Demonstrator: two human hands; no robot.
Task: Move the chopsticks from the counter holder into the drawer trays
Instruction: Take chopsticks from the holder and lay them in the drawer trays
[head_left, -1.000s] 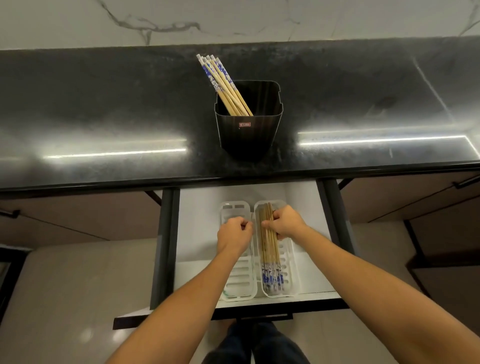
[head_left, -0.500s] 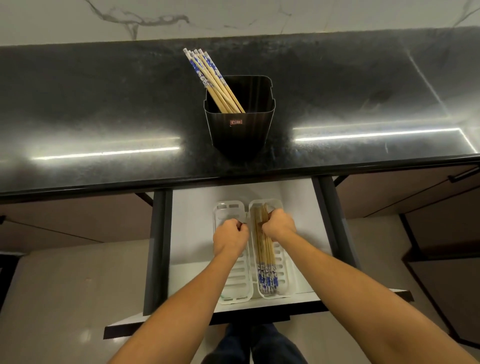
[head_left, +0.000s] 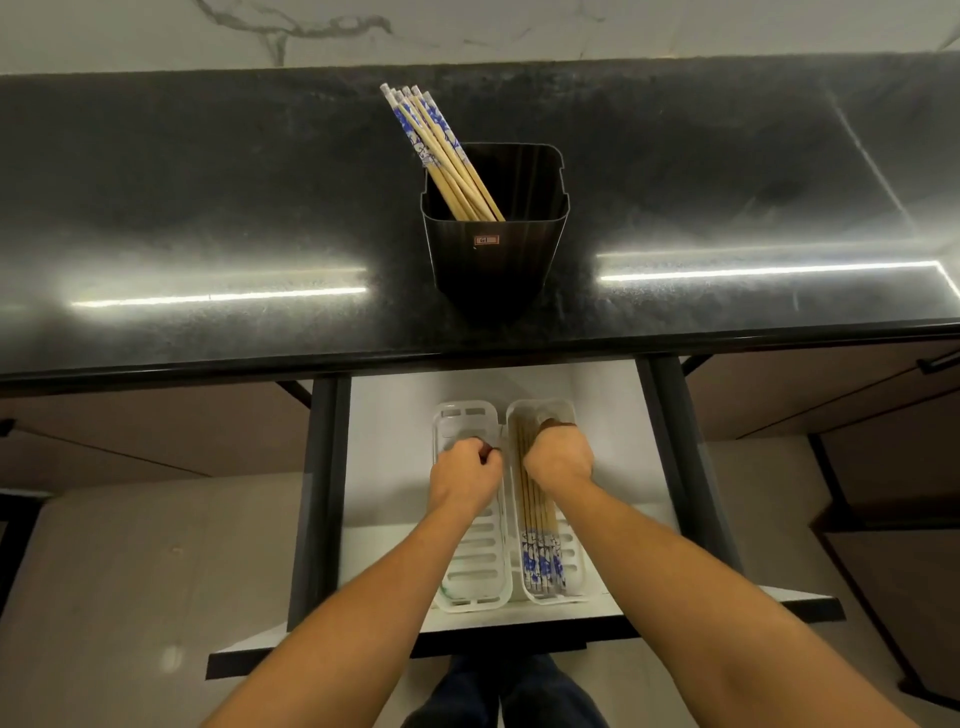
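Note:
A black holder (head_left: 493, 260) stands on the dark counter with several blue-patterned chopsticks (head_left: 441, 150) leaning to its left. Below, in the open white drawer (head_left: 389, 467), lie two white slotted trays side by side. The right tray (head_left: 574, 577) holds several chopsticks (head_left: 537, 535) lying lengthwise, patterned ends toward me. My right hand (head_left: 558, 460) is curled over their far part, fingers reaching down onto them. My left hand (head_left: 465, 475) is a fist over the left tray (head_left: 472, 566), thumb and fingers at its inner rim. That tray holds no chopsticks that I can see.
The black counter (head_left: 208, 208) spans the view, with a marble wall behind it. Dark drawer rails (head_left: 317, 493) flank the drawer. Brown cabinet fronts (head_left: 831, 395) sit to either side, and a pale floor lies below.
My right hand has shifted slightly right and deeper into the right tray, so more of the chopsticks shows beside it. My left hand stays at the left tray's rim.

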